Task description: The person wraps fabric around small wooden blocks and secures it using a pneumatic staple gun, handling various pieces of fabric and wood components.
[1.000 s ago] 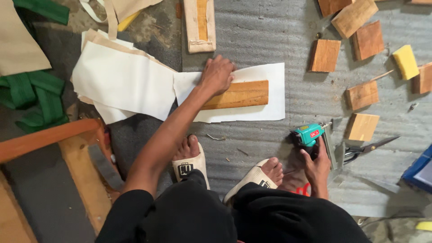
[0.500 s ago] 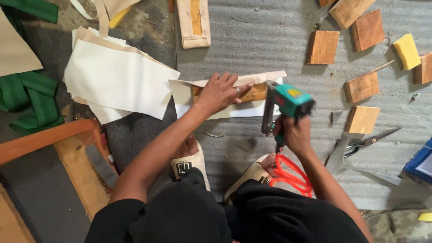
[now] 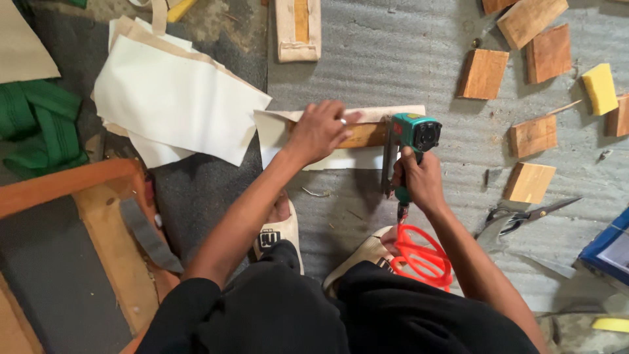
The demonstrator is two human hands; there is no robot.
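Observation:
My left hand (image 3: 319,130) presses flat on a wooden block (image 3: 364,135) that lies on a piece of cream fabric (image 3: 308,149), with the fabric's far edge folded over the wood. My right hand (image 3: 419,180) grips the handle of a teal pneumatic staple gun (image 3: 411,134). The gun's nose rests against the right end of the block. A coiled orange air hose (image 3: 422,259) runs from the gun's handle down toward my knees.
Several wooden blocks (image 3: 483,73) and a yellow sponge (image 3: 599,88) lie scattered at the upper right. Scissors (image 3: 521,215) lie right of my hand. A stack of cream fabric pieces (image 3: 171,98) sits left, green webbing (image 3: 39,124) beyond it, a wooden frame (image 3: 85,216) at lower left.
My right hand lifted the staple gun off the floor and brought it to the block's right end. My left hand folded the fabric's edge over the block.

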